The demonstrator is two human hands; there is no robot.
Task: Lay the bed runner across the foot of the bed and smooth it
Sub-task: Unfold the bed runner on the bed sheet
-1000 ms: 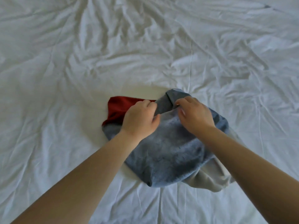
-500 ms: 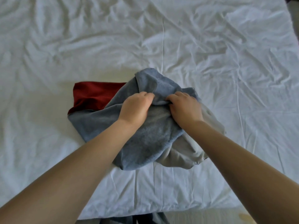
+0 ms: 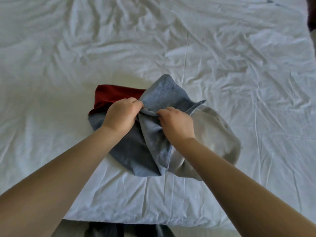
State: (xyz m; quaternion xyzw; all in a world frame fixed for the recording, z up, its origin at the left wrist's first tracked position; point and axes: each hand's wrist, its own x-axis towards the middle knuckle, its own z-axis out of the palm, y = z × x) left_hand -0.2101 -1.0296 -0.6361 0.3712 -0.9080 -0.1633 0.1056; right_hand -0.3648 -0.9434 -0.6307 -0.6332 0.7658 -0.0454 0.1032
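A bunched bed runner lies near the foot of a bed with a wrinkled white sheet. Its top layer is blue-grey, a dark red part shows at its far left, and a pale grey part hangs out at the right. My left hand pinches the blue fabric at its upper fold. My right hand grips the same fold a short way to the right. A blue flap stands up beyond both hands.
The near edge of the bed runs along the bottom, with dark clothing and pale floor below it. The bed's right edge shows at the upper right beside a dark object.
Both hands have lifted the blue fold higher, and the flap beyond them has opened wider. The pale grey part has spread out to the right. The view has pulled back toward the bed's foot.
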